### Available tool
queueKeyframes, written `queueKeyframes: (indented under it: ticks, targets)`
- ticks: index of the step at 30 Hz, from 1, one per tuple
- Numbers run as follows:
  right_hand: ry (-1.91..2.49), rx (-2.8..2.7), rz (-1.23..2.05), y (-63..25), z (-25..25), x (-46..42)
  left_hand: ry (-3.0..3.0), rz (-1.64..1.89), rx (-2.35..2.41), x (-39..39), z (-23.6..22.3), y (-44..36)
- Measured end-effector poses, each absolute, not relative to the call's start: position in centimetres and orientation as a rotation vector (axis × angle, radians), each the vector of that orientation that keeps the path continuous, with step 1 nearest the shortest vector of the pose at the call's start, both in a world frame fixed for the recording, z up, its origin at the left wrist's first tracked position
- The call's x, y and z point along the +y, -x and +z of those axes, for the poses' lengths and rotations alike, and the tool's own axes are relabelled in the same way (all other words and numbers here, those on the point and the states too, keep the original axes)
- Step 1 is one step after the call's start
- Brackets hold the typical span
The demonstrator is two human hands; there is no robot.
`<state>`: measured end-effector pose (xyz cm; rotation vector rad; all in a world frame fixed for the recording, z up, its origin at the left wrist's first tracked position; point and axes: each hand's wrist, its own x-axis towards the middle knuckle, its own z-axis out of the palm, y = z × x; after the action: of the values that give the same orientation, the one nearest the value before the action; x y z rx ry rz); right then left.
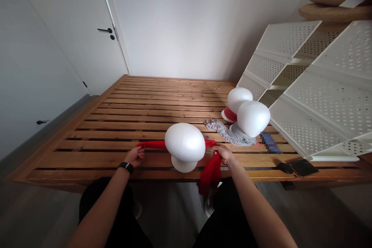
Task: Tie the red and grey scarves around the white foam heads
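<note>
A white foam mannequin head (185, 141) stands upright near the front edge of the slatted wooden platform. Behind its neck runs a red scarf (154, 144), stretched out to both sides. My left hand (136, 156), with a dark band on the wrist, is closed on one end of the scarf. On the other side my right hand (223, 154) grips the scarf, and its loose end hangs down over the platform's edge. The middle of the scarf is hidden behind the head.
Two more foam heads stand at the right, one with a grey scarf (232, 135), the other with a red cloth (230, 114). A computer mouse (285, 168) and a dark flat square (304, 167) lie near white perforated racks (314, 112). The slatted platform (87, 155) has gaps.
</note>
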<state>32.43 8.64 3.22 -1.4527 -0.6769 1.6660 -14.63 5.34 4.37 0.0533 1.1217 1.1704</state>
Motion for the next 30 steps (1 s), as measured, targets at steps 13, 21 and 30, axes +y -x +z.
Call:
queueKeyframes:
  ticks: [13,21,30]
  targets:
    - [1.582,-1.311,1.689,-36.1,9.2,17.7,-0.309,1.216,1.209,19.9,10.7,17.3]
    - [1.628,-1.391,1.224,-30.7,10.0,29.6,-0.696,1.137,1.477,30.0,11.3,12.1]
    - [1.54,-1.638,1.002,-28.7,5.3,19.7,-1.245,1.134,1.756,16.7,4.6,9.0]
